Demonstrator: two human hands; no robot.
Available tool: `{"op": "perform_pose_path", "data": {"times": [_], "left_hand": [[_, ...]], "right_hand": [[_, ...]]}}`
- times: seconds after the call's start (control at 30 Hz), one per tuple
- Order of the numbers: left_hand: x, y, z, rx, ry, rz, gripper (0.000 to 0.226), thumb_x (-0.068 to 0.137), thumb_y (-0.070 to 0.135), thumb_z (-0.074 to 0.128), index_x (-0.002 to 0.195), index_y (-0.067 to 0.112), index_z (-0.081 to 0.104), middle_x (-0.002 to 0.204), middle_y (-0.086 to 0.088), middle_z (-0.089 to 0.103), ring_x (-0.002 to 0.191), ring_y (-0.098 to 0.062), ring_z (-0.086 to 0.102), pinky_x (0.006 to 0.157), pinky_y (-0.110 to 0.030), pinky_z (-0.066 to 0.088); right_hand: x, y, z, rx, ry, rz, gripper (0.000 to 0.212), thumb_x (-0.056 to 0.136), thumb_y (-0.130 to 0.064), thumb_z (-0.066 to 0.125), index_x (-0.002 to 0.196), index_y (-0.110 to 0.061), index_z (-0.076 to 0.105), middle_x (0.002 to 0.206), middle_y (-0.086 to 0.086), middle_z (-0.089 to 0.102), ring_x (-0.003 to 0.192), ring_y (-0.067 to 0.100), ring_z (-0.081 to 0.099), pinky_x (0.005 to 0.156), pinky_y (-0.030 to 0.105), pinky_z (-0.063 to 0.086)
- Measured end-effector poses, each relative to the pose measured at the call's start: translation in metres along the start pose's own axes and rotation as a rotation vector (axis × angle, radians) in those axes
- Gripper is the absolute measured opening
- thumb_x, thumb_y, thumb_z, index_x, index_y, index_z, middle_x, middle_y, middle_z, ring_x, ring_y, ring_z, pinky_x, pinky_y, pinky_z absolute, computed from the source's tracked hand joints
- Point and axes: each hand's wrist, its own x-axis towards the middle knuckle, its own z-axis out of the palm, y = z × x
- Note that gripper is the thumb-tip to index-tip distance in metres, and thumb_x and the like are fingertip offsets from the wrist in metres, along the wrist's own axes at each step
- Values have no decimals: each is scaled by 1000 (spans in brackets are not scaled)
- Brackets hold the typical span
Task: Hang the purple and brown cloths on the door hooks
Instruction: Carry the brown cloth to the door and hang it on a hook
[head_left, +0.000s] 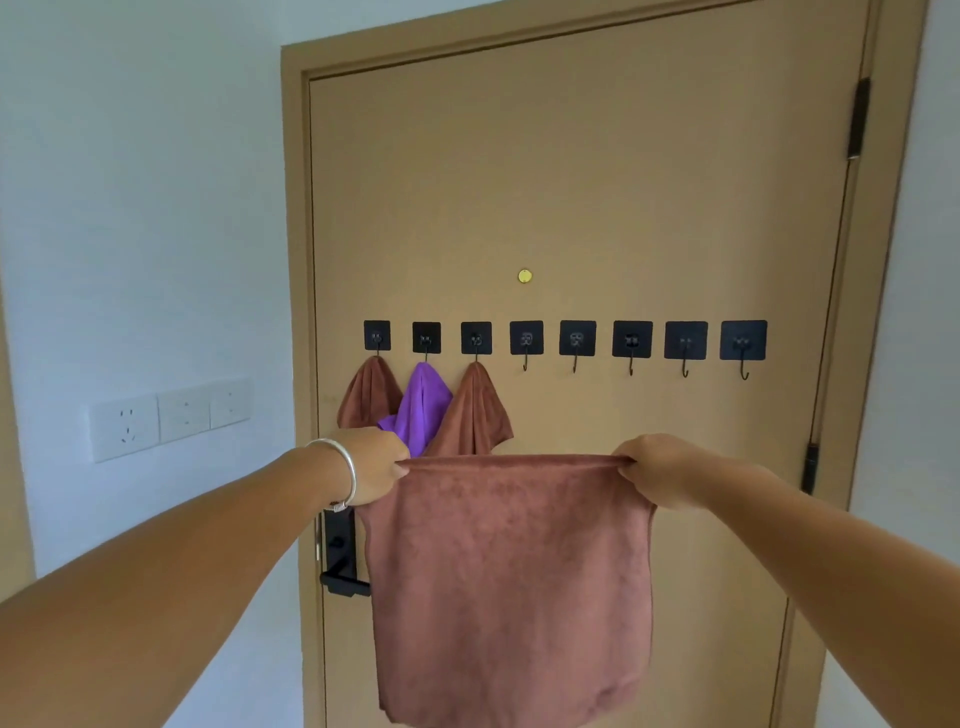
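Observation:
A brown cloth (511, 582) hangs spread out in front of the door, stretched between both hands along its top edge. My left hand (371, 465) pinches its top left corner and my right hand (657, 467) pinches its top right corner. A row of black adhesive hooks runs across the door. The three leftmost hooks carry a brown cloth (369, 392), a purple cloth (421, 408) and another brown cloth (475, 410). The fourth hook (525, 345) and the several to its right are bare.
The tan door (571, 182) has a brass peephole (524, 276) and a black lever handle (343, 564) at lower left, partly behind the held cloth. White wall sockets (166, 418) sit on the wall to the left. Black hinges (858, 117) are on the right frame.

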Motion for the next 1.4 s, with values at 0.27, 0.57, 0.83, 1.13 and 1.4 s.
{"op": "perform_pose_path", "data": {"times": [0.27, 0.57, 0.83, 1.13, 1.4], "left_hand": [[102, -20, 7, 19, 35, 106, 31, 102, 29, 38, 74, 23, 52, 76, 5, 54, 73, -14, 52, 71, -30, 42], [207, -42, -12, -1, 277, 270, 26, 98, 14, 39, 82, 14, 59, 89, -4, 64, 85, -24, 60, 79, -39, 50], [263, -49, 9, 40, 591, 534, 43, 78, -3, 42, 103, 32, 38, 93, 6, 54, 63, -24, 51, 55, -32, 38], [305, -23, 0, 191, 429, 399, 60, 92, 9, 41, 142, 41, 31, 111, -3, 43, 77, -22, 40, 62, -32, 31], [328, 8, 3, 300, 406, 210, 28, 93, 10, 44, 120, 15, 48, 120, -10, 44, 86, -23, 50, 66, -35, 35]], "right_hand": [[79, 7, 15, 15, 48, 83, 35, 102, -21, 33, 123, -20, 62, 116, 3, 63, 100, 22, 56, 88, 34, 47], [156, 10, 2, 38, 328, 169, 39, 99, -10, 34, 114, -25, 66, 110, 3, 67, 92, 21, 58, 76, 32, 49], [184, 8, -5, -240, 470, -55, 35, 75, 8, 35, 77, -27, 35, 82, -9, 49, 68, 20, 47, 50, 27, 28], [252, -5, -11, -317, 430, 46, 53, 96, -10, 33, 141, -38, 35, 124, 1, 50, 105, 30, 57, 78, 38, 51], [271, -19, -4, -581, 373, -100, 44, 94, -8, 37, 135, -23, 30, 109, 8, 46, 77, 30, 57, 56, 37, 34]]}}
